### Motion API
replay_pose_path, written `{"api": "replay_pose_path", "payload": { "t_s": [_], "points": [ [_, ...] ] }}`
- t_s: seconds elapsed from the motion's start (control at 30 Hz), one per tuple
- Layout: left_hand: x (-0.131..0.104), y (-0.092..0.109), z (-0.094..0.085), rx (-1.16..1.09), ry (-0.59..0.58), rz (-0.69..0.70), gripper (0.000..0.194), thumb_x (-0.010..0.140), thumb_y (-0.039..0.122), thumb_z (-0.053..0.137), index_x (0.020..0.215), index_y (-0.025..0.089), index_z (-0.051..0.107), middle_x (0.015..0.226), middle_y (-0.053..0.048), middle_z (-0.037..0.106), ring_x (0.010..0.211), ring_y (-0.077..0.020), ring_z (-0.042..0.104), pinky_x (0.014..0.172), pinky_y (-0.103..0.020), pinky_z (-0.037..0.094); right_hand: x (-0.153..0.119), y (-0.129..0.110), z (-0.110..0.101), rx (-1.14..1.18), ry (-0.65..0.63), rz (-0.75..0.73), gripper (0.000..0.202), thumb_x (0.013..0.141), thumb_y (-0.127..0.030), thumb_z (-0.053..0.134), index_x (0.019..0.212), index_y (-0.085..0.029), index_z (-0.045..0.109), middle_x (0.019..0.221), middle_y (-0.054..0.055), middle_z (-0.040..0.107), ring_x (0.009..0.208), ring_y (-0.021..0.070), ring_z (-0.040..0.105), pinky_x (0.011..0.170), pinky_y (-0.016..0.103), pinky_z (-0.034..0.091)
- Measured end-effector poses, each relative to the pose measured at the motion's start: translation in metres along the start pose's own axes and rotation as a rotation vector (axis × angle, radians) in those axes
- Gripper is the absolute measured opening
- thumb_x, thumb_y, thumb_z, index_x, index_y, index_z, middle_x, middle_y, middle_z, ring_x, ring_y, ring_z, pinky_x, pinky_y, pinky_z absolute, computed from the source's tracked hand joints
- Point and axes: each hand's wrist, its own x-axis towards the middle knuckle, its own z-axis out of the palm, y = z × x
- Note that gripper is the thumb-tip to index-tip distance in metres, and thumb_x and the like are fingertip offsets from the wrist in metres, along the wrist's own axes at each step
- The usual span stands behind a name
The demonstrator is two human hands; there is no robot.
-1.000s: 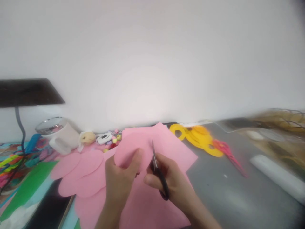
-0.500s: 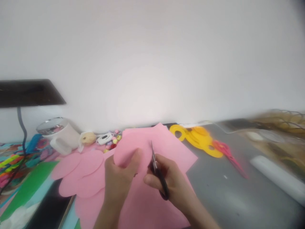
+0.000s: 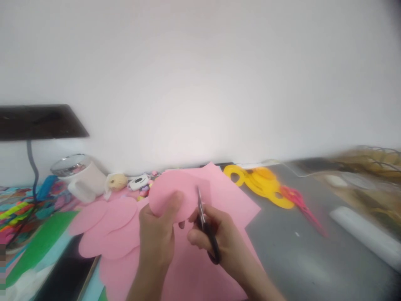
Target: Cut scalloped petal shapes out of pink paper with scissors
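My left hand [image 3: 159, 225] grips a rounded pink paper piece [image 3: 169, 188], with the thumb on top of it and fingers beneath. In my right hand [image 3: 216, 230] are black-handled scissors [image 3: 212, 246], their blades pointing up and away at the right edge of the piece. The blades look closed or nearly so. Under both hands lie large pink sheets [image 3: 232, 200]. Several pink paper ovals [image 3: 119, 213] overlap each other to the left of my left hand.
Yellow cut shapes [image 3: 263, 184] and pink scissors [image 3: 302, 207] lie to the right. A white roll [image 3: 365, 234] is farther right. At the left stand a white mug [image 3: 87, 179], small beads and colourful craft pieces [image 3: 15, 213].
My left hand has shifted its hold slightly, and the pink piece now lies flatter, facing the camera. The scissors have stayed almost in place beside it.
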Motion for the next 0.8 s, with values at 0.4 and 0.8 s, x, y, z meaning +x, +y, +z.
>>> {"api": "replay_pose_path", "payload": {
  "t_s": [0.4, 0.8],
  "points": [
    [-0.008, 0.011, 0.002, 0.329, 0.027, -0.015, 0.031, 0.057, 0.033, 0.071, 0.039, 0.017, 0.052, 0.039, 0.001, 0.049, 0.041, -0.0123, 0.046, 0.044, -0.026, 0.038, 0.001, -0.003, 0.003, 0.053, 0.032, -0.031, 0.033, 0.065, -0.038, 0.079, 0.075, -0.019, 0.054, 0.061, -0.004, 0.054, 0.056, 0.0113, 0.044, 0.054, 0.025, 0.037],
    [-0.013, 0.017, 0.005, 0.407, 0.025, -0.003, 0.033, 0.058, 0.036, 0.069, 0.039, 0.018, 0.049, 0.038, 0.002, 0.048, 0.041, -0.0110, 0.045, 0.044, -0.024, 0.037, 0.001, -0.005, 0.002, 0.060, 0.048, -0.086, 0.032, 0.066, -0.029, 0.080, 0.068, -0.019, 0.050, 0.058, -0.007, 0.048, 0.055, 0.0090, 0.039, 0.052, 0.022, 0.033]
  ]
}}
